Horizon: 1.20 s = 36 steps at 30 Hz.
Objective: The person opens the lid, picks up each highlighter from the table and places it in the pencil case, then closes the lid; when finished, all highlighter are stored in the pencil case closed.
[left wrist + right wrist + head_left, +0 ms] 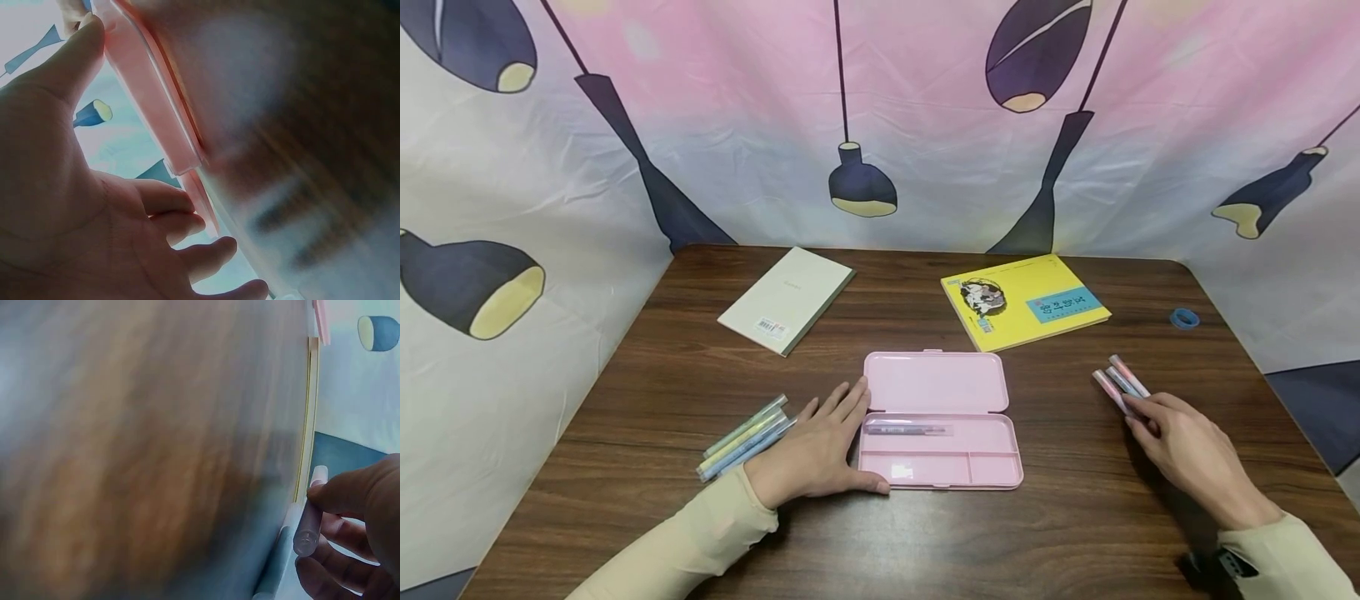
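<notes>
A pink pencil case (936, 383) lies with its lid folded back, and one pen (906, 429) is in its long upper compartment. Along its left side rests my left hand (820, 450), fingers straight and thumb at the front corner; the left wrist view shows the case wall (147, 94) beside the palm. On the right, my right hand (1187, 442) pinches a pink-tinted pen (309, 526) between thumb and fingers. Two more pens (1127, 375) lie right by those fingertips. Several green, yellow and blue pens (745, 437) lie together left of my left hand.
At the back of the wooden table (955, 542) lie a pale notebook (790, 296) and a yellow book (1022, 300). A blue tape roll (1184, 318) sits near the right edge. A patterned cloth (760, 100) hangs behind the table.
</notes>
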Motion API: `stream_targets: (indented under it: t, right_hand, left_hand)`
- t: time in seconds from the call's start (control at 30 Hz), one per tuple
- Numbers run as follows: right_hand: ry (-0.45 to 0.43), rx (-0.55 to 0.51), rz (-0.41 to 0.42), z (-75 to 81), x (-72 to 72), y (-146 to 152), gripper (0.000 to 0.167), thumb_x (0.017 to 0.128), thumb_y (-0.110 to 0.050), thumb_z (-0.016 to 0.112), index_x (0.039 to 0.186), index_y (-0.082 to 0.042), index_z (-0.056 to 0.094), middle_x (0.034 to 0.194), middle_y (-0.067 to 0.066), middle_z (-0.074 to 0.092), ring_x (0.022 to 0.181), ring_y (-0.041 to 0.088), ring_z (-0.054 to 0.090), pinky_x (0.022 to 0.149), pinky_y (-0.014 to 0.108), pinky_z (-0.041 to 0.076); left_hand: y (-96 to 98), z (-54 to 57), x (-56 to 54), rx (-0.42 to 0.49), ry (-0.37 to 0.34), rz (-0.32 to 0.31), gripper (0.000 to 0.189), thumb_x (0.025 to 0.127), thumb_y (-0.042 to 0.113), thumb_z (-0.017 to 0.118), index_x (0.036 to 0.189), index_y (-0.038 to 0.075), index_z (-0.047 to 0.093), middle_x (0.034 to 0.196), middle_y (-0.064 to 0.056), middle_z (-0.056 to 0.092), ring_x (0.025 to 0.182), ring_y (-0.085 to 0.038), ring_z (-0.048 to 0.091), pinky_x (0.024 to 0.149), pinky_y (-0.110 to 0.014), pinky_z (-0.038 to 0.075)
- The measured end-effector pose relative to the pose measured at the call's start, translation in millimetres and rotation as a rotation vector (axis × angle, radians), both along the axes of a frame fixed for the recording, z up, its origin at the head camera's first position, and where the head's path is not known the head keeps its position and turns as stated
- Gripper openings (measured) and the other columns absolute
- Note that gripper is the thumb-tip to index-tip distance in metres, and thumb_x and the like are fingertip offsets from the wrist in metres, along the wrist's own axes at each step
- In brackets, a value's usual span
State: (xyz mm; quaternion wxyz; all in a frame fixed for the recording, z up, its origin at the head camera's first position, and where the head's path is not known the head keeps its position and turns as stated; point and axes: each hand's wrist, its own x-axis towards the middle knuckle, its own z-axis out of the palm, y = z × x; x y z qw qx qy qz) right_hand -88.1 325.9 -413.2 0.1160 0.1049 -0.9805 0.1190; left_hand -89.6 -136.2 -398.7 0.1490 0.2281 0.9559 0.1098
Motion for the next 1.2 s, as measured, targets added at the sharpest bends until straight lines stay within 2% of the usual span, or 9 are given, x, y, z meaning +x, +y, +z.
stream_targets:
  t: [0.37,0.47,0.57,0.6,0.7,0.77,0.83,0.93,1.2]
  right_hand:
    - [0.02,-0.015,0.051,11.1,-10.7,-19,0.036,0.086,-0.007,0.074,0.121,0.0,0.07,0.097,0.013,0.063,0.067,0.017,0.05,0.052,0.03,0.034]
    - [0.019,-0.026,0.071,11.9,-14.3,-28,0.037,0.087,-0.007,0.074,0.123,-0.001,0.069,0.114,0.021,0.064,0.088,0.03,0.066,0.055,0.037,0.043]
    - [0.033,-0.042,0.103,13.2,-17.4,-37,0.036,0.087,-0.006,0.074,0.123,-0.001,0.07,0.12,0.021,0.064,0.115,0.046,0.06,0.061,0.046,0.048]
    - [0.045,-0.049,0.117,13.9,-18.5,-41,0.036,0.087,-0.006,0.074,0.122,-0.002,0.07,0.117,0.019,0.065,0.117,0.046,0.059,0.066,0.05,0.05]
    - [0.077,-0.068,0.169,16.3,-22.5,-52,0.035,0.085,-0.004,0.074,0.12,-0.002,0.071,0.105,0.011,0.067,0.103,0.036,0.065,0.084,0.057,0.051]
    - [0.097,-0.072,0.202,17.4,-25.1,-60,0.035,0.085,-0.003,0.074,0.12,-0.002,0.072,0.102,0.009,0.068,0.09,0.028,0.065,0.088,0.055,0.05]
    - [0.11,-0.074,0.232,18.3,-27.6,-69,0.034,0.085,-0.003,0.074,0.119,-0.003,0.072,0.102,0.008,0.069,0.084,0.021,0.062,0.086,0.049,0.052]
    - [0.124,-0.081,0.264,19.1,-29.9,-82,0.033,0.085,-0.005,0.075,0.118,-0.005,0.073,0.101,0.006,0.068,0.081,0.016,0.061,0.069,0.039,0.051]
    - [0.112,-0.111,0.366,17.5,-33.3,-112,0.034,0.087,-0.011,0.076,0.121,-0.011,0.074,0.105,0.0,0.066,0.085,0.011,0.059,0.069,0.035,0.053]
  left_hand:
    - [-0.3,0.4,-0.2,-0.005,-0.003,0.002,0.124,0.072,0.081,0.065,0.16,0.007,0.018,0.168,-0.008,0.006,0.153,-0.032,0.011,0.116,-0.063,0.018]
    - [-0.4,0.2,-0.2,-0.002,-0.005,0.003,0.124,0.072,0.081,0.065,0.16,0.007,0.018,0.168,-0.007,0.006,0.153,-0.032,0.011,0.116,-0.063,0.018]
    - [-0.5,-0.5,0.0,0.001,-0.007,0.006,0.124,0.072,0.081,0.065,0.16,0.008,0.017,0.168,-0.007,0.006,0.153,-0.032,0.011,0.116,-0.063,0.018]
    - [-0.6,-0.7,0.1,0.002,-0.007,0.006,0.124,0.072,0.081,0.065,0.16,0.008,0.017,0.168,-0.007,0.006,0.153,-0.032,0.011,0.116,-0.063,0.018]
    - [-0.6,-1.0,0.1,-0.001,-0.007,0.007,0.124,0.072,0.081,0.065,0.16,0.008,0.017,0.168,-0.007,0.006,0.153,-0.032,0.011,0.117,-0.062,0.018]
    - [-0.6,-0.9,0.2,-0.005,-0.006,0.007,0.124,0.072,0.081,0.065,0.16,0.008,0.017,0.168,-0.007,0.005,0.153,-0.032,0.011,0.117,-0.062,0.018]
    - [-0.5,-0.7,0.3,-0.005,-0.006,0.008,0.124,0.072,0.081,0.065,0.16,0.008,0.017,0.168,-0.006,0.005,0.153,-0.032,0.011,0.117,-0.062,0.017]
    - [-0.4,-0.1,0.7,-0.003,-0.007,0.01,0.124,0.072,0.081,0.065,0.16,0.008,0.017,0.168,-0.006,0.006,0.153,-0.031,0.01,0.117,-0.062,0.017]
    - [-0.2,0.2,1.1,-0.009,-0.006,0.005,0.124,0.072,0.081,0.065,0.16,0.008,0.017,0.168,-0.007,0.005,0.153,-0.032,0.011,0.116,-0.062,0.018]
